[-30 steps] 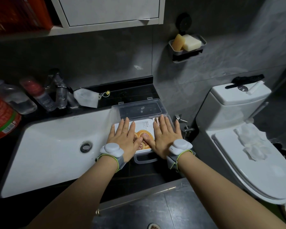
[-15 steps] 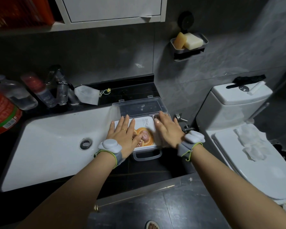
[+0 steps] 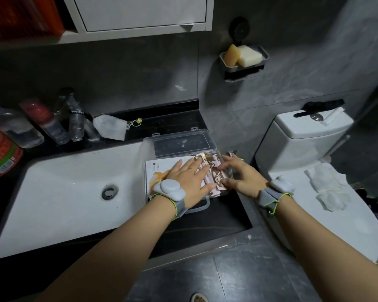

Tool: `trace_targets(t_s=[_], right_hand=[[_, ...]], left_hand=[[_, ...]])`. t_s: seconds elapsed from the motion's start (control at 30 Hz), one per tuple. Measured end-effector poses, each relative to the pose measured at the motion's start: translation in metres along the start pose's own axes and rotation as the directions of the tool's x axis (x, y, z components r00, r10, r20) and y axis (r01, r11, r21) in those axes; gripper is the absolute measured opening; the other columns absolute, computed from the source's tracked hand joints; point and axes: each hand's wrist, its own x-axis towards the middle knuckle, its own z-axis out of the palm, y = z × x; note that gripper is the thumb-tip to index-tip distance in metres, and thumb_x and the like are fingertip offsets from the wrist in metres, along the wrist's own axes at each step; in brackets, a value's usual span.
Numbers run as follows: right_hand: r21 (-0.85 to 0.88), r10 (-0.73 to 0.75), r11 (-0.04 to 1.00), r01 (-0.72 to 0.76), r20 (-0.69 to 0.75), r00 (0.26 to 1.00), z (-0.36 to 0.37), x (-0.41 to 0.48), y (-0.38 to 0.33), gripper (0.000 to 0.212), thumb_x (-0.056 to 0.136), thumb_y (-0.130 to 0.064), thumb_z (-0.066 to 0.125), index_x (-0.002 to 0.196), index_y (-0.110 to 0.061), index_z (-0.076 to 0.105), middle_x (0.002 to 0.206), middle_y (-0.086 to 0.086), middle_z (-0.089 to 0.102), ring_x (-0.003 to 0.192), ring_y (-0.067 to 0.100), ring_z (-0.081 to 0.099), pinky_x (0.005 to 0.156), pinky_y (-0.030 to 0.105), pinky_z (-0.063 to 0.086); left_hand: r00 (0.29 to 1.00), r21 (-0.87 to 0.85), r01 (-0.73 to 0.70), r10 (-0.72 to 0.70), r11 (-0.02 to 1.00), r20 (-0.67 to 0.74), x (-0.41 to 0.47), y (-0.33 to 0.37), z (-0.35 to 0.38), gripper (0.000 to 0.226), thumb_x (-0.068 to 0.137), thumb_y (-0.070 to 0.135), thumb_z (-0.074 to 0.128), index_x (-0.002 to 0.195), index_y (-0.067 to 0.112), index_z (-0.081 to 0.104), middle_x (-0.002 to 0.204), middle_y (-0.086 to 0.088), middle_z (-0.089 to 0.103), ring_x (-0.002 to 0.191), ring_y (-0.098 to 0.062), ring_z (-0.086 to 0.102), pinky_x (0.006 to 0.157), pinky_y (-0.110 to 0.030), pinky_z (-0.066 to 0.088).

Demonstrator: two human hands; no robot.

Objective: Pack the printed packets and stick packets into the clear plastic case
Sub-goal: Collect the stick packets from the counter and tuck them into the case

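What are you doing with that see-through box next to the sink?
A person is packing a clear plastic case that sits open on the counter beside the sink. A printed packet already lies flat inside. The right hand grips a bunch of pink and brown stick packets at the right side of the case, while the left hand rests flat on top with straight fingers. The lid is not closed yet.

Single head view, looking forward-down, near sink [image 3: 70, 192] counter.
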Motion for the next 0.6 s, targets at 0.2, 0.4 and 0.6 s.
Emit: trace_targets(t_s=[0.2, 0.4, 0.6], right_hand=[[-0.235, -0.026, 0.971, 0.035, 0.043, 0.999, -0.001, 0.005, -0.004, 0.044, 0.08, -0.021, 0.069, 0.123, -0.025, 0.059, 0.156, 0.002, 0.026, 0.147, 0.025, 0.014, 0.119, 0.034, 0.01], [-0.334, -0.002, 0.942, -0.005, -0.019, 1.0, 0.006, 0.008, -0.007, 0.05, 0.073, -0.029, 0.073, 0.12, -0.028, 0.056, 0.139, 0.001, 0.047, 0.131, 0.025, 0.041, 0.106, 0.032, 0.033], [-0.174, 0.019, 0.984, -0.048, -0.165, 0.986, 0.004, 0.006, 0.002, 0.033, 0.077, -0.035, 0.069, 0.1, -0.017, 0.053, 0.108, 0.007, 0.057, 0.1, 0.025, 0.055, 0.087, 0.035, 0.045]], left_hand=[[0.998, 0.028, 0.014, -0.016, 1.0, 0.068, 0.007, 0.001, 0.005, 0.072, 0.092, 0.063, 0.025, 0.151, 0.028, 0.003, 0.162, 0.002, -0.007, 0.15, -0.017, -0.004, 0.121, -0.04, -0.001], [0.997, -0.058, 0.075, -0.076, 0.995, -0.009, 0.006, 0.001, 0.014, 0.074, 0.093, 0.059, 0.032, 0.151, 0.025, 0.003, 0.162, 0.004, -0.008, 0.15, -0.017, -0.001, 0.12, -0.038, 0.002], [0.991, -0.138, 0.088, -0.101, 0.987, -0.088, 0.006, 0.002, 0.014, 0.078, 0.091, 0.051, 0.045, 0.151, 0.019, 0.006, 0.162, 0.003, -0.003, 0.149, -0.015, 0.006, 0.121, -0.035, 0.006]])
